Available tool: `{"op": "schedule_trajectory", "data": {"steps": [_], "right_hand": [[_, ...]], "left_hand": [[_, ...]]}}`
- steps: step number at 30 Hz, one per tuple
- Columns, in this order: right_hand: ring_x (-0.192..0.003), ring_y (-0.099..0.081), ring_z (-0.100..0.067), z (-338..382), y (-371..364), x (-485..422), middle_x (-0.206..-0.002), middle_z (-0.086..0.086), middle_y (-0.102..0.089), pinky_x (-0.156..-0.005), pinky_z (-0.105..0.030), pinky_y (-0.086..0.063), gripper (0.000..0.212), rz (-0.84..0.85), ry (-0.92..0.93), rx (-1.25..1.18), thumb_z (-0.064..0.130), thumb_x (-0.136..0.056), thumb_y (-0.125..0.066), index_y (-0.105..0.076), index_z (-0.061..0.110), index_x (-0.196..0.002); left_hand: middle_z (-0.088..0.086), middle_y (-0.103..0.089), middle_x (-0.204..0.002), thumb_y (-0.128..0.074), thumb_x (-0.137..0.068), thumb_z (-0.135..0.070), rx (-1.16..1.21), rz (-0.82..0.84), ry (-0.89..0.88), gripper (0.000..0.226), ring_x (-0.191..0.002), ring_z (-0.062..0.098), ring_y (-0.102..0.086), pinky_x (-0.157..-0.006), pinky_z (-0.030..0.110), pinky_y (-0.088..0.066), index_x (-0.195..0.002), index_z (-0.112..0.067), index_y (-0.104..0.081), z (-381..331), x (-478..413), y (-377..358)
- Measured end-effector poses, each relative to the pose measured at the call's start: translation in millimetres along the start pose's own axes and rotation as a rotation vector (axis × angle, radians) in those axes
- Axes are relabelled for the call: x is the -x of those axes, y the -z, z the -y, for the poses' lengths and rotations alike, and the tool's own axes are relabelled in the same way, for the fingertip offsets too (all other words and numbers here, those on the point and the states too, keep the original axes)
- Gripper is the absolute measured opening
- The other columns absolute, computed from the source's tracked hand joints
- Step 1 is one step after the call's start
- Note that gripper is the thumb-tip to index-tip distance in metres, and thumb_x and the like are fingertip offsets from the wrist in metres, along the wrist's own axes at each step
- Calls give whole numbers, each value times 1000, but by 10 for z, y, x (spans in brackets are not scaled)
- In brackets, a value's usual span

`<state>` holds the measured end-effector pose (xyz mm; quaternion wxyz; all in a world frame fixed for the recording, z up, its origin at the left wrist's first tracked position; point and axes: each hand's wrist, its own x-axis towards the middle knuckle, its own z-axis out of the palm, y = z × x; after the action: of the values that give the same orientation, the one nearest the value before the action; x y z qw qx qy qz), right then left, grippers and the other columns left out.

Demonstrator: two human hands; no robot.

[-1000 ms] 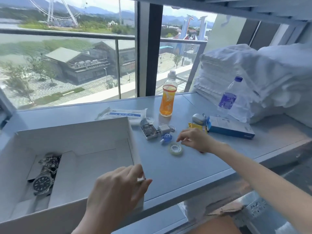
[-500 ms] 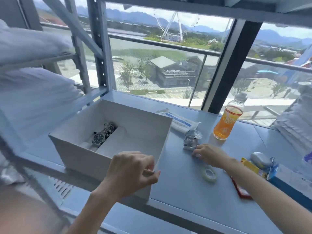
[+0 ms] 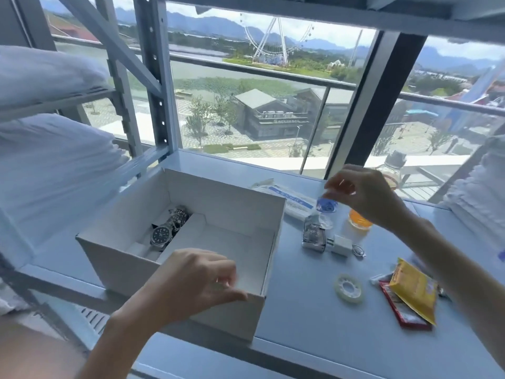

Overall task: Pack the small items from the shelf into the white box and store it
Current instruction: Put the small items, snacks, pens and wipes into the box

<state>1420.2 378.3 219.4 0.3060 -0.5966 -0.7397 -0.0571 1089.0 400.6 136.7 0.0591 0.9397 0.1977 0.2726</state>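
The open white box (image 3: 226, 203) stands on the grey shelf (image 3: 306, 315), a metal wristwatch (image 3: 167, 230) lying in its left compartment. My left hand (image 3: 195, 280) grips the box's near rim with curled fingers. My right hand (image 3: 360, 194) is raised above the shelf to the right of the box and pinches a small blue and clear item (image 3: 326, 207). Below it lie a silvery packet (image 3: 314, 236), a white charger plug (image 3: 341, 245), a tape roll (image 3: 349, 288) and yellow and red snack packets (image 3: 410, 294).
An orange drink bottle (image 3: 358, 220) stands behind my right hand. A white and blue sachet (image 3: 289, 198) lies by the window. White bedding (image 3: 41, 165) fills the rack at left, folded towels (image 3: 475, 203) sit at right. Shelf uprights (image 3: 157, 86) rise behind the box.
My right hand has lifted off the shelf with the small blue item and risen toward the box. My left hand stays on the box rim. The view has shifted slightly.
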Motion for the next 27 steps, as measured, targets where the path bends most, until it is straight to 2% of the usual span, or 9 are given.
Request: {"op": "schedule_trajectory", "data": {"steps": [2, 4, 6, 9, 12, 15, 20, 24, 27], "right_hand": [[-61, -62, -6, 356, -3, -192, -75, 2, -61, -64, -12, -50, 17, -79, 0, -86, 20, -71, -76, -69, 8, -81], [-58, -66, -10, 639, -238, -372, -74, -2, -64, -61, -14, -52, 17, -55, -10, -203, 16, -72, -77, -68, 3, -80], [-59, -67, -11, 840, -626, -539, -72, -5, -66, -59, -22, -54, 16, 75, 1, -230, 13, -72, -78, -67, 2, -77], [-62, -63, -13, 924, -1280, -779, -71, -2, -64, -62, -30, -52, 12, 300, 7, -78, 14, -73, -76, -66, 7, -73], [-67, -59, -23, 939, -1796, -938, -72, -6, -63, -62, -34, -48, 11, 495, -7, 119, 14, -74, -70, -60, 10, -70], [-74, -59, -30, 935, -2118, -991, -81, -14, -62, -64, -35, -45, 16, 596, -35, 267, 17, -78, -67, -58, 5, -74], [-77, -59, -32, 923, -2280, -1038, -89, -16, -60, -62, -31, -39, 14, 632, -44, 366, 13, -86, -59, -57, -1, -87], [-60, -44, -26, 1039, -2321, -992, -96, -14, -53, -51, -31, -27, 10, 627, 111, 503, 7, -92, -43, -51, 1, -93], [-65, -43, -24, 1016, -2357, -981, -81, -8, -50, -59, -30, -31, 21, 580, 132, 454, 20, -96, -31, -46, 9, -107]], "left_hand": [[-20, -54, -59, -46, -78, -73, -16, 19, 23, 47, -54, -6, -50, -50, 13, -40, -66, -29, -56, 228, 68, 163], [-21, -57, -63, -42, -72, -81, 1, 107, 79, 53, -59, -7, -53, -51, 15, -43, -67, -31, -59, 458, 145, 312], [-21, -59, -71, -37, -62, -89, 15, 244, 154, 61, -65, -2, -55, -56, 18, -43, -69, -34, -62, 619, 209, 402], [-14, -58, -72, -28, -56, -91, -100, 319, 154, 70, -67, 7, -54, -58, 23, -38, -68, -28, -54, 760, 257, 372], [-9, -60, -69, -22, -62, -88, -205, 302, 82, 70, -62, 9, -55, -50, 25, -31, -66, -25, -52, 760, 283, 325], [-9, -50, -46, -35, -72, -78, -289, 201, 1, 65, -39, 8, -46, -42, 16, -10, -49, -20, -52, 777, 296, 321], [-9, -46, -43, -38, -72, -75, -245, 166, -5, 61, -35, 10, -42, -46, 16, 0, -46, -20, -39, 790, 306, 297], [-9, -45, -41, -37, -70, -74, -243, 172, -11, 61, -34, 10, -39, -46, 16, 1, -44, -19, -38, 793, 289, 303], [-8, -43, -38, -40, -68, -71, -231, 141, -11, 61, -31, 10, -40, -48, 16, 1, -42, -16, -43, 814, 279, 280]]}}
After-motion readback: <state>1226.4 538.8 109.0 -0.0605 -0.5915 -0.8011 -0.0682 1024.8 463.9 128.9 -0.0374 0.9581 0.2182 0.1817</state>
